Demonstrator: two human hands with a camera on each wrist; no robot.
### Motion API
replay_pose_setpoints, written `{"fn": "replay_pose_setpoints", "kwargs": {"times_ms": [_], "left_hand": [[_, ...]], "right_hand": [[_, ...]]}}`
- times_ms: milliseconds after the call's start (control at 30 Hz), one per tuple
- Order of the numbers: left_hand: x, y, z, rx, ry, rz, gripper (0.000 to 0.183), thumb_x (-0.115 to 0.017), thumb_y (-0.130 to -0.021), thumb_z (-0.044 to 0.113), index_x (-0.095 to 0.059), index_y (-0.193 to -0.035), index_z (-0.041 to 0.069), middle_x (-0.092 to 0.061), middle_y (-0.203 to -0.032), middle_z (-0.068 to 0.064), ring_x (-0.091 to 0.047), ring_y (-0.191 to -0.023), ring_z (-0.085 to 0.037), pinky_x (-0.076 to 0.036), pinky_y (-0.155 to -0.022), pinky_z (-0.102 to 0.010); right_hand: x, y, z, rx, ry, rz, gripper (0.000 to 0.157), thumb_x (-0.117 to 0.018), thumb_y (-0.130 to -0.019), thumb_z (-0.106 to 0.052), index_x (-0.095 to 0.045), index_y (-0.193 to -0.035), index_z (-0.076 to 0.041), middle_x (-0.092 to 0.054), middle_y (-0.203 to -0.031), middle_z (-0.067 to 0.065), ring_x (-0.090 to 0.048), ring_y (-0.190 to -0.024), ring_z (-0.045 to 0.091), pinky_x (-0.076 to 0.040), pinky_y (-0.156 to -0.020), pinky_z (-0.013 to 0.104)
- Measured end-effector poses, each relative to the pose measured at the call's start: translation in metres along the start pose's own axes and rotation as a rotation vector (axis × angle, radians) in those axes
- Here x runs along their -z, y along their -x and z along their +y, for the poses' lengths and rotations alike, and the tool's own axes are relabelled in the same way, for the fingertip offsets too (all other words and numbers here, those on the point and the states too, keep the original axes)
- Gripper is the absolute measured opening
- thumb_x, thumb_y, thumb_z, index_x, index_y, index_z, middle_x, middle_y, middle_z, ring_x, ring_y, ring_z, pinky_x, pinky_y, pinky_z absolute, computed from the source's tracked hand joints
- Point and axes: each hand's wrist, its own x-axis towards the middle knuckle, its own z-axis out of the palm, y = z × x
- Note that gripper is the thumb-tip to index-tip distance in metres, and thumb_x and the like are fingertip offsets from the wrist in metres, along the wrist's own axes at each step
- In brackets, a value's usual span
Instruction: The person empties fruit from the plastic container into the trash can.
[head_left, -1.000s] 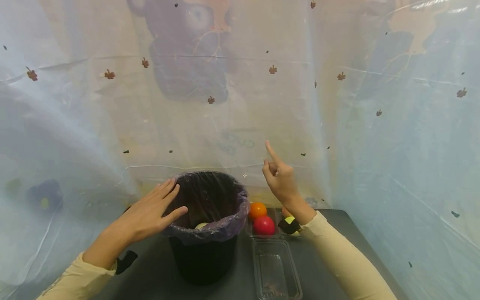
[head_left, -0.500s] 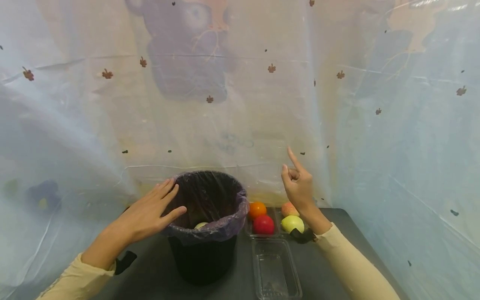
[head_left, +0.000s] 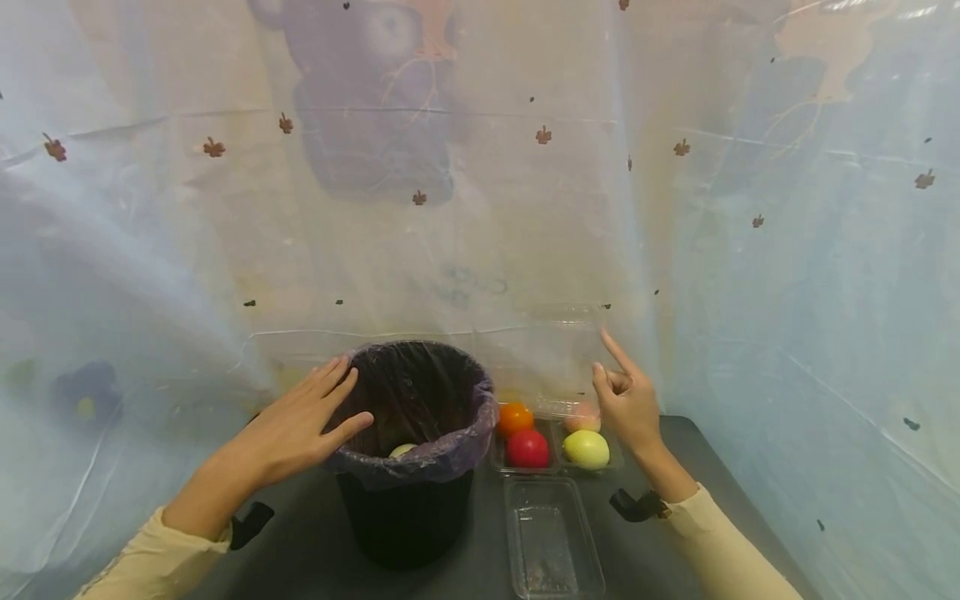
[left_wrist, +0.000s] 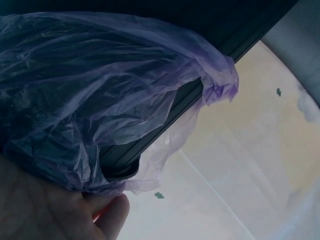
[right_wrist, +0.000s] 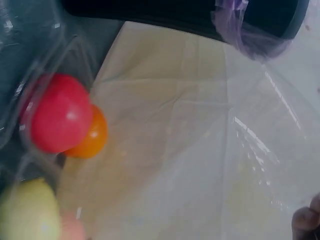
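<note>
Nearest, a clear tray [head_left: 553, 542] is being supported by the counter [head_left: 483, 575]. Beyond its left edge, the purple liner [head_left: 474, 442] at the black bin's [head_left: 405, 521] rim is being touched by the left hand [head_left: 303, 425], fingers straight and released. Farther off, a transparent container [head_left: 566, 362] is being pinched by the fingers of the right hand [head_left: 627, 406], near the red fruit [head_left: 528, 449], yellow-green fruit [head_left: 587, 450] and orange fruit [head_left: 515, 420].

Faint greenish lettering [head_left: 478, 285] on pale plastic sheeting [head_left: 487, 225], too blurred to read
</note>
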Motion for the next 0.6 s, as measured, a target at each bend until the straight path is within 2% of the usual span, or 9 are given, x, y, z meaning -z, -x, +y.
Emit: {"fn": "replay_pose_setpoints", "kwargs": {"times_ms": [200,367,500,600], "left_hand": [[0.000,0.000,0.001,0.000,0.003,-0.001,0.089,-0.035,-0.099,0.069,-0.019,-0.161,0.007,-0.007,-0.168,-0.013,-0.005,-0.154,-0.035,-0.010,-0.122,-0.059],[-0.001,-0.001,0.000,0.004,0.007,0.000,0.089,-0.035,-0.099,0.070,-0.018,-0.161,0.008,-0.005,-0.168,-0.012,-0.004,-0.154,-0.034,-0.010,-0.122,-0.059],[-0.001,0.000,-0.001,0.006,0.006,0.004,0.089,-0.035,-0.099,0.070,-0.018,-0.161,0.008,-0.005,-0.168,-0.011,-0.003,-0.154,-0.033,-0.010,-0.122,-0.059],[-0.001,0.000,-0.001,0.007,0.008,0.004,0.089,-0.035,-0.099,0.070,-0.018,-0.161,0.009,-0.005,-0.168,-0.012,-0.003,-0.154,-0.033,-0.010,-0.122,-0.059]], "right_hand": [[0.022,0.025,0.012,-0.061,0.062,-0.061,0.058,-0.060,-0.097,0.003,-0.047,-0.150,-0.015,-0.033,-0.042,-0.001,-0.020,-0.035,-0.001,-0.022,-0.028,0.021],[0.041,0.050,0.026,-0.138,0.061,-0.116,0.055,-0.061,-0.098,0.001,-0.048,-0.150,-0.012,-0.039,-0.040,0.002,-0.032,-0.028,0.003,-0.031,-0.027,0.023],[0.054,0.070,0.052,-0.191,0.059,-0.149,0.053,-0.060,-0.099,-0.002,-0.048,-0.150,-0.009,-0.043,-0.039,0.004,-0.035,-0.027,0.003,-0.037,-0.028,0.025],[0.064,0.084,0.071,-0.224,0.057,-0.166,0.052,-0.061,-0.100,-0.004,-0.048,-0.150,-0.008,-0.042,-0.039,0.000,-0.033,-0.028,0.000,-0.035,-0.026,0.024]]}}
